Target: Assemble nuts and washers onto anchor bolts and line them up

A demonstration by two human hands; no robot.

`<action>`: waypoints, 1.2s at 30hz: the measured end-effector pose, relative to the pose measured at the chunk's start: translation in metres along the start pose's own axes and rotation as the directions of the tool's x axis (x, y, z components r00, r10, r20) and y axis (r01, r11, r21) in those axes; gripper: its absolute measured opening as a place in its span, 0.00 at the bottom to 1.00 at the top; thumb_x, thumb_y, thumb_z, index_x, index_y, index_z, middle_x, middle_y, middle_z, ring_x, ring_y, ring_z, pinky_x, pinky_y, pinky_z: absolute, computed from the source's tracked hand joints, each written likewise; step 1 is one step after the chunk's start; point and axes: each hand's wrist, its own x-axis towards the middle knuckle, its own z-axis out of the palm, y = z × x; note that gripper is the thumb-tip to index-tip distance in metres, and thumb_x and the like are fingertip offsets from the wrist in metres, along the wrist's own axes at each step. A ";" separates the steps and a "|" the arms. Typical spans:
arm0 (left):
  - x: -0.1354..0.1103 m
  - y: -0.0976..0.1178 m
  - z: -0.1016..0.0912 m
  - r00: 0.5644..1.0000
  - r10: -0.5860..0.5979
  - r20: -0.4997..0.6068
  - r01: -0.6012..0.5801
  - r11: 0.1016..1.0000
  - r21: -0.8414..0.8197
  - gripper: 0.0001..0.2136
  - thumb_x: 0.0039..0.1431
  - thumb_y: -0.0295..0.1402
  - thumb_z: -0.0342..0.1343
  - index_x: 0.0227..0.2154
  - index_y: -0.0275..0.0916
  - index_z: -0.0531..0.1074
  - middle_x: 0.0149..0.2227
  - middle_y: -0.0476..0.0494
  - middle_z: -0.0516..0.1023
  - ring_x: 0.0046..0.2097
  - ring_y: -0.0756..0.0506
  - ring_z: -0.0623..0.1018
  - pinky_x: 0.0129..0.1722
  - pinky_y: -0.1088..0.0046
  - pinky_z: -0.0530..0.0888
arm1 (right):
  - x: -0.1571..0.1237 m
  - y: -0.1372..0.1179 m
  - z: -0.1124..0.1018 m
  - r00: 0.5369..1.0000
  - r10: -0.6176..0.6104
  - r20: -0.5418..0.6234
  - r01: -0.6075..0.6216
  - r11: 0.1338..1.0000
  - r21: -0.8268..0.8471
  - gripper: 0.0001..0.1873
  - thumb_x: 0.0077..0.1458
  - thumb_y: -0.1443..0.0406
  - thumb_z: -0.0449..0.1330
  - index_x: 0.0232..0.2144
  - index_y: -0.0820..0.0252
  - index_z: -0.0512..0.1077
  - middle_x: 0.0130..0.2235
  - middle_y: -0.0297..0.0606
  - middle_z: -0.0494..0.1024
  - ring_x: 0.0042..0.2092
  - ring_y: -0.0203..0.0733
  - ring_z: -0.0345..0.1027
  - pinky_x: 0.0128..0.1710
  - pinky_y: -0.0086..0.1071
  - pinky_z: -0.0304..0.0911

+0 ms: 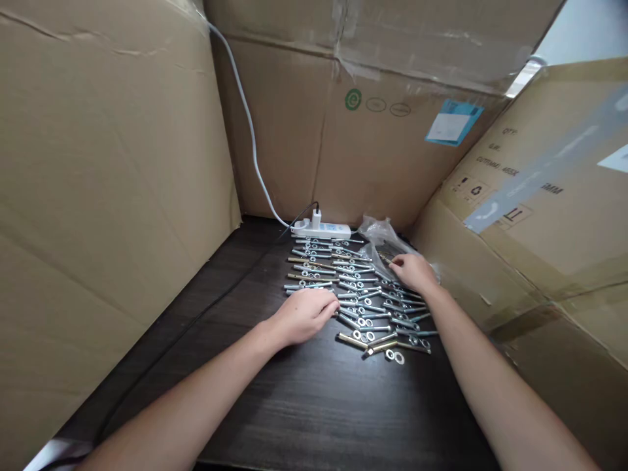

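Many metal bolts with washers (343,281) lie in rows on a dark wooden table (314,405). My left hand (304,313) rests palm down at the left edge of the rows, fingers bent over a bolt end. My right hand (411,269) reaches to the right side of the rows, fingers curled at the mouth of a clear plastic bag (380,234); what they pinch is too small to name. Two loose washers (395,356) lie at the near end of the pile.
A white power strip (321,229) with a plugged charger and a white cable (250,131) sits at the back. Cardboard walls (98,196) close in the table on the left, the back and the right.
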 end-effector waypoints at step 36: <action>-0.044 -0.022 -0.054 0.926 -0.267 0.267 0.251 0.963 0.094 0.03 0.54 0.33 0.51 0.30 0.41 0.68 0.30 0.52 0.72 0.31 0.49 0.69 0.29 0.75 0.61 | -0.133 -0.144 -0.002 0.753 -0.649 -0.104 0.658 0.744 0.116 0.08 0.60 0.67 0.52 0.35 0.61 0.71 0.34 0.40 0.70 0.38 0.43 0.61 0.41 0.36 0.59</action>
